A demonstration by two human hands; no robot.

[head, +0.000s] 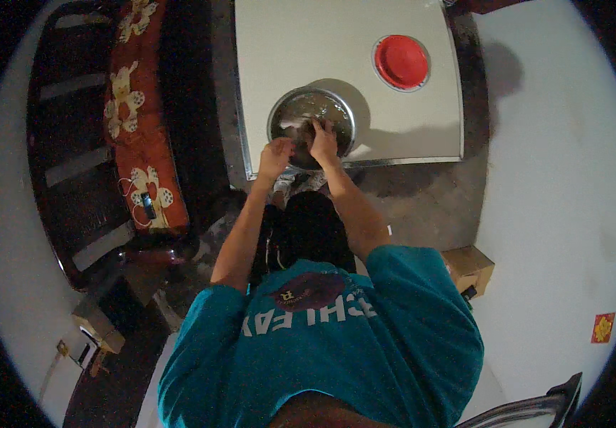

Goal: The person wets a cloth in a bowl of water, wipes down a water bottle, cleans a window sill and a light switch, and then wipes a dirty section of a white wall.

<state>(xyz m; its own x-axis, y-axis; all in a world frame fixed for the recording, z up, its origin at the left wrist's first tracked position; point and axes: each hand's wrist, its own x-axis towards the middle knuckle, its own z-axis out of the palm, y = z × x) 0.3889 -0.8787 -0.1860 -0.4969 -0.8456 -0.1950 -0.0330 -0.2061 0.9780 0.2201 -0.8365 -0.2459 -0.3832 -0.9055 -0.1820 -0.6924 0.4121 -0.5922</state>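
A round metal basin [308, 96] stands at the near left edge of a cream-coloured table [420, 120]. It appears to hold water, with a pale blurred thing [294, 123] in it that I cannot make out. My left hand [277, 155] is at the basin's near left rim, its fingers bent inward; whether they grip something is unclear. My right hand [324, 142] reaches over the rim into the basin, fingers pointing down and partly spread, near the pale thing. At the far right of the table sits a red round basin or bowl [401, 61] with a pale rim.
Left of the table runs a dark wooden bench [72, 128] with a red flower-patterned cushion [150, 139]. A phone [148, 205] with a white cable lies on it. A cardboard box [471, 267] stands by the right wall, and a dark chair part [543, 406] shows at lower right.
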